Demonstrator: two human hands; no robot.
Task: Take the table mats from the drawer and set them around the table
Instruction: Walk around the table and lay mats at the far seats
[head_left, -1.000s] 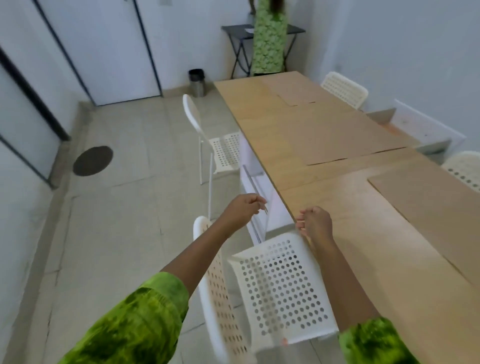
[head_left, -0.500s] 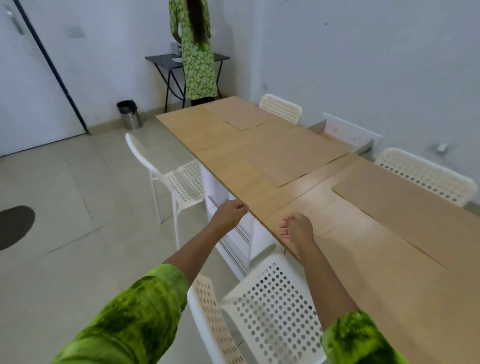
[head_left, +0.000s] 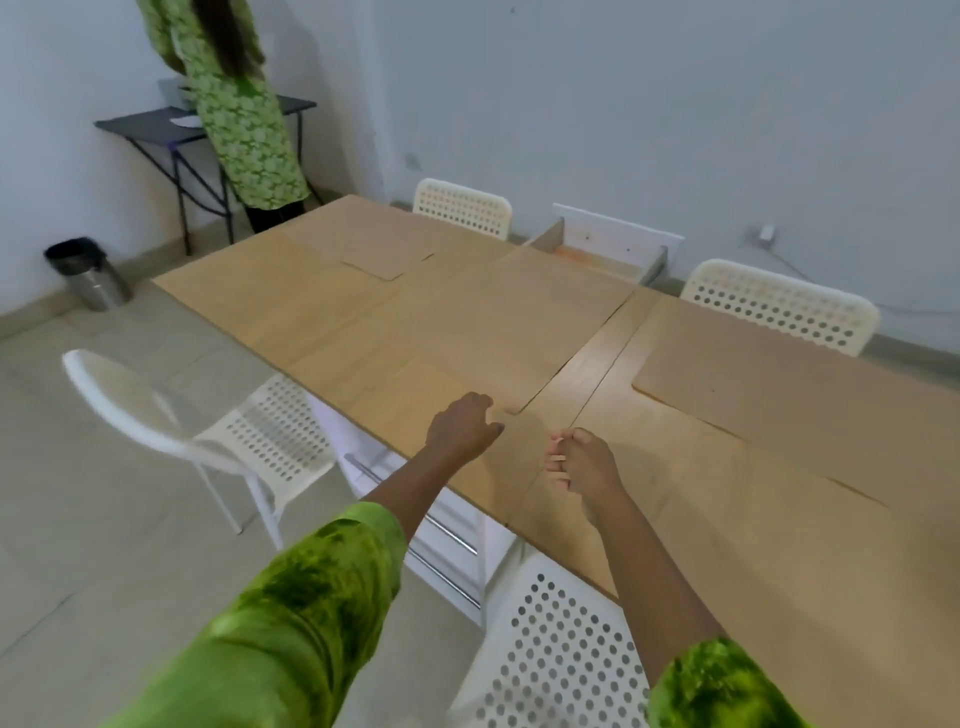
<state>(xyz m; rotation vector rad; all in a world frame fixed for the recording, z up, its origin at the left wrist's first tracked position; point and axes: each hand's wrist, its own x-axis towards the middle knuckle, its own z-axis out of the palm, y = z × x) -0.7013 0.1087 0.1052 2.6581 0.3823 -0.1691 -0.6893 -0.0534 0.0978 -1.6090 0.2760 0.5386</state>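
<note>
Several thin brown table mats lie flat on the long wooden table (head_left: 332, 312): one at the far end (head_left: 374, 249), a large one in the middle (head_left: 498, 322) and one on the right (head_left: 779, 379). My left hand (head_left: 460, 428) hovers over the table's near edge with its fingers curled and nothing in it. My right hand (head_left: 582, 467) is just to its right above the tabletop, fingertips pinched together, also holding nothing. An open wooden drawer (head_left: 608, 254) sticks out on the table's far side. A white drawer front with metal bar handles (head_left: 415, 519) shows under the near edge.
White perforated chairs stand at the near left (head_left: 244, 441), right below me (head_left: 561, 649) and two along the far side (head_left: 462, 208) (head_left: 779, 306). A person in a green dress (head_left: 234, 104) stands at a dark side table (head_left: 156, 124). A metal bin (head_left: 88, 273) sits by the wall.
My view has swung right, toward the table and far wall. Both hands rose from the white drawer front and chair to above the table's near edge.
</note>
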